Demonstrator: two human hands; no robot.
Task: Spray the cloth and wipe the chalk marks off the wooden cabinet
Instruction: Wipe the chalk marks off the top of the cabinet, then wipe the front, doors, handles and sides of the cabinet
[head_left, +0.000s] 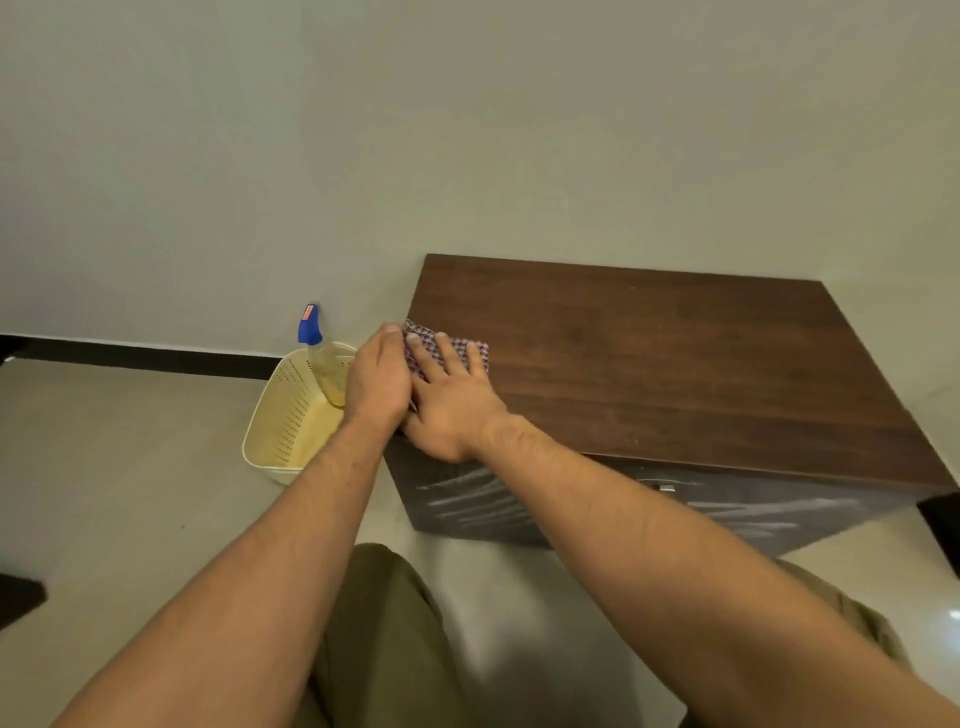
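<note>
A low dark wooden cabinet stands against the wall. White chalk streaks cover its front face. A checked purple and white cloth lies on the top's left edge. My right hand presses flat on the cloth with straight, spread fingers. My left hand is at the cloth's left edge beside the right hand, its fingers curled over that edge. A spray bottle with a blue head stands in a cream basket left of the cabinet.
The cream perforated basket sits on the tiled floor against the cabinet's left side. A pale wall with a dark skirting strip runs behind. My knees in olive trousers are below the arms. Dark objects edge the frame at left and right.
</note>
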